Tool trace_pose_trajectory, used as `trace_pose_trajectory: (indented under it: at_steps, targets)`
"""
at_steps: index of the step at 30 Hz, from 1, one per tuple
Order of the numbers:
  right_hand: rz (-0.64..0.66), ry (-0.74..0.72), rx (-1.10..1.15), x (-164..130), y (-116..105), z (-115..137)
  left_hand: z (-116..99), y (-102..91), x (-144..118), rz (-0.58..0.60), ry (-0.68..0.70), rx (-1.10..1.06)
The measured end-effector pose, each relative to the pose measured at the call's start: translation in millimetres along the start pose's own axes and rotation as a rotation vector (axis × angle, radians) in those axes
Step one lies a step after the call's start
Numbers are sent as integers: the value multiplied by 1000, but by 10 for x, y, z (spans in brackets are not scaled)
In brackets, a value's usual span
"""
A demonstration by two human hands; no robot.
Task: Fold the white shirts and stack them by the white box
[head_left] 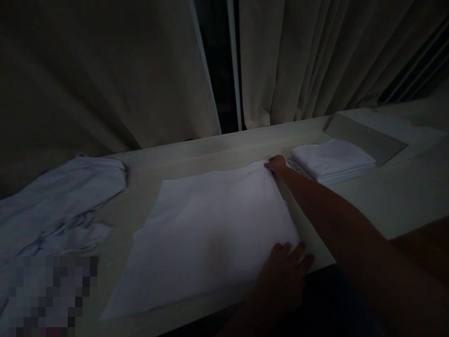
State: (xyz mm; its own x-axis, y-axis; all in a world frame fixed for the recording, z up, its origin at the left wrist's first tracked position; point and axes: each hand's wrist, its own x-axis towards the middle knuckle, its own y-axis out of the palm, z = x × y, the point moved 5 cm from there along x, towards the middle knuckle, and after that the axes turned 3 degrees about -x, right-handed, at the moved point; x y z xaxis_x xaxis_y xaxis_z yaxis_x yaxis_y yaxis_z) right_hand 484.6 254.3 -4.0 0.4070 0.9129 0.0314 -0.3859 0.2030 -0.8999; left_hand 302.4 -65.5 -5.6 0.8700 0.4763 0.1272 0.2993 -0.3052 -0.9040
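Two hands on the white cloth, spread flat mid-table: right hand pinches its far right corner, left hand lies open, fingers splayed on the near right corner. Folded stack just right of it, crumpled pile well left.

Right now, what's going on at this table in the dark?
A person is working on a white cloth spread flat on a pale table. The right hand reaches out to the cloth's far right corner, while the left hand rests on its near right corner at the table's front edge. A stack of folded white cloths sits just beyond the right hand, and a crumpled heap of pale laundry lies at the left. Curtains hang behind.
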Motion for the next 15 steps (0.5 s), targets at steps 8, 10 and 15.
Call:
trace_pose_trajectory:
  at_steps: [8, 10, 15]
  targets:
    - [-119, -181, 125, -885, -230, 117, 40, -88, -125, -199, -20, -81]
    - [-149, -419, 113, -1508, -246, 122, 210, -280, -291, -294, -73, -31]
    - [-54, -596, -105, -2959, -65, -269, 1199, -978, -1385, -350, -532, 294]
